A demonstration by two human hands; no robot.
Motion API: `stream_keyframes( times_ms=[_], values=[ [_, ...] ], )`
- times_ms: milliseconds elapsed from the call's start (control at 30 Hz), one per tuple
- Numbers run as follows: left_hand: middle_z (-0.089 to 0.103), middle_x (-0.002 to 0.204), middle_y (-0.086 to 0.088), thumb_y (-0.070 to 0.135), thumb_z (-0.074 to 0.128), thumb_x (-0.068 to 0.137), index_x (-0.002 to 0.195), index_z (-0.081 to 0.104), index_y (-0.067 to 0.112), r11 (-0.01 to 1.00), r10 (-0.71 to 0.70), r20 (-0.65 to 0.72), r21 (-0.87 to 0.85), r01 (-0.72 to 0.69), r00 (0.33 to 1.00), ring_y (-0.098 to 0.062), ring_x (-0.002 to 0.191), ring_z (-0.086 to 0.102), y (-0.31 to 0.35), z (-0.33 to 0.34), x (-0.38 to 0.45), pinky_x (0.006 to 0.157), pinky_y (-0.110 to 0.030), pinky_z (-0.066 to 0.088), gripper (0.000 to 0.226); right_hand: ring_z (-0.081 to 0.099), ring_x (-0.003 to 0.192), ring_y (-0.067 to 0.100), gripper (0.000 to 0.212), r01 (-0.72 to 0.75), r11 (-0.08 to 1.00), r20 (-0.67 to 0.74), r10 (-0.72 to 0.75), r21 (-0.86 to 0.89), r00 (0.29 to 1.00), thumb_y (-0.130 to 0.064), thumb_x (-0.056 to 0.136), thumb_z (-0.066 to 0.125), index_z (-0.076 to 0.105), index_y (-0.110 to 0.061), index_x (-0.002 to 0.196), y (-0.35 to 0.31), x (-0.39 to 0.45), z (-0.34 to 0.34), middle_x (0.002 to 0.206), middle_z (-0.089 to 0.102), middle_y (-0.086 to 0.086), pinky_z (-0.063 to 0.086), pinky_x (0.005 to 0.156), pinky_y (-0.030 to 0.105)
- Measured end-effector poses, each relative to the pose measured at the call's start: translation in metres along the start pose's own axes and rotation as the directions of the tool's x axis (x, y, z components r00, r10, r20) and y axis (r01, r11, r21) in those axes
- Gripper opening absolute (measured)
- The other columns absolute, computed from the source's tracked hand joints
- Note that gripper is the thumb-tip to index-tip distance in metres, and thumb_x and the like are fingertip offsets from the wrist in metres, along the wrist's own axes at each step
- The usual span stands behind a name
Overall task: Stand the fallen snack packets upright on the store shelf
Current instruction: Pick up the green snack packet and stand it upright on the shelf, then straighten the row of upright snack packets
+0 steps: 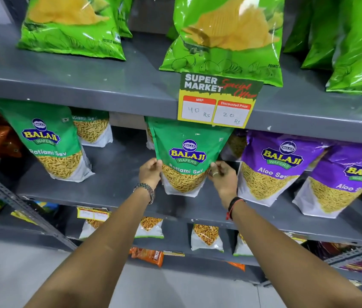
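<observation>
On the middle grey metal shelf (113,176), right under the price card, both hands are on one packet. It's a green and white Balaji Ratlami Sev pouch (185,156), standing upright at the centre of the shelf, its top edge tucked behind the yellow Super Market offer card (218,100) that hangs from the shelf lip above. The left hand (150,172) pinches the pouch's left edge, thumb on the front and fingers wrapped behind; a dark beaded bracelet (145,190) sits on that wrist. The right hand (223,176) grips the right edge the same way, a silver ring (215,173) showing on one finger, a red and black thread band (233,206) at the wrist. Whether the pouch's base rests fully on the shelf I can't tell; it looks very close to it.

To the left, another green Ratlami Sev pouch (51,141) leans tilted, well apart from the held one, with a third green pouch (92,128) behind it further back. To the right, two purple Balaji Aloo Sev pouches (273,167) stand side by side, the nearer one just beside the right hand. Up top, bright green potato wafer bags (224,36) stand along the upper shelf. Below, small white-bottomed snack packets (205,237) line the lower shelf.
</observation>
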State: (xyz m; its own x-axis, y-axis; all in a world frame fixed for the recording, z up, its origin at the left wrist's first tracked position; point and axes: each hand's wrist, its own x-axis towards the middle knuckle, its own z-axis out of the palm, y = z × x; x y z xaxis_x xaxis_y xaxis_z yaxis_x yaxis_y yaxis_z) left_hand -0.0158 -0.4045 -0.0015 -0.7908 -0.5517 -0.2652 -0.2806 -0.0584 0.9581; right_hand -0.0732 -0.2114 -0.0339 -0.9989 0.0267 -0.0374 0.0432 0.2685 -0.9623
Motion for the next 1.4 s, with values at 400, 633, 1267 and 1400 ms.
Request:
stream_keyframes(
  times_ms=[400, 633, 1267, 1400],
  values=[
    [0.041, 0.146, -0.015, 0.044, 0.023, 0.095, 0.135, 0.042, 0.011, 0.993, -0.078, -0.010, -0.093, 0.077, 0.997, -0.032, 0.132, 0.042, -0.013, 0.012, -0.019, 0.111, -0.047, 0.035, 0.054, 0.050, 0.062, 0.018, 0.034, -0.383, 0.905, 0.278, 0.326, 0.186, 0.904, 0.000, 0.092, 0.032, 0.057, -0.017, 0.107, -0.017, -0.036, 0.022, 0.078, 0.056, 0.005, 0.046, 0.059, 0.030],
    [0.045, 0.144, -0.013, 0.050, 0.020, 0.094, 0.134, 0.045, 0.015, 0.988, -0.060, -0.101, -0.150, 0.044, 0.993, -0.030, 0.132, 0.044, -0.013, -0.022, 0.008, 0.113, -0.045, 0.034, 0.059, 0.051, 0.063, 0.018, 0.041, -0.421, 0.878, 0.331, 0.337, 0.227, 0.882, 0.001, 0.092, 0.033, 0.053, -0.012, 0.126, -0.029, -0.035, 0.071, 0.083, 0.057, 0.006, 0.050, 0.065, 0.031],
    [0.040, 0.134, -0.034, 0.021, 0.041, 0.093, 0.128, 0.045, -0.009, 0.995, -0.091, -0.169, -0.041, 0.086, 0.981, -0.043, 0.120, 0.046, -0.062, 0.070, -0.052, 0.098, -0.041, 0.038, 0.046, 0.058, 0.074, 0.015, 0.032, -0.271, 0.904, -0.174, 0.340, 0.329, 0.924, 0.009, 0.088, 0.035, 0.055, -0.017, 0.089, 0.053, -0.049, -0.067, 0.087, 0.061, 0.007, 0.051, 0.062, 0.020],
    [0.054, 0.122, -0.026, 0.029, 0.040, 0.093, 0.095, 0.055, 0.009, 0.985, -0.133, 0.185, -0.086, 0.151, 0.974, -0.037, 0.119, 0.050, -0.046, 0.125, -0.066, 0.094, -0.036, 0.038, 0.024, 0.048, 0.066, 0.012, 0.031, -0.188, 0.932, -0.412, 0.310, 0.311, 0.857, 0.000, 0.089, 0.041, 0.053, -0.026, 0.078, 0.060, -0.037, -0.142, 0.080, 0.055, 0.002, 0.041, 0.065, 0.028]
  ],
)
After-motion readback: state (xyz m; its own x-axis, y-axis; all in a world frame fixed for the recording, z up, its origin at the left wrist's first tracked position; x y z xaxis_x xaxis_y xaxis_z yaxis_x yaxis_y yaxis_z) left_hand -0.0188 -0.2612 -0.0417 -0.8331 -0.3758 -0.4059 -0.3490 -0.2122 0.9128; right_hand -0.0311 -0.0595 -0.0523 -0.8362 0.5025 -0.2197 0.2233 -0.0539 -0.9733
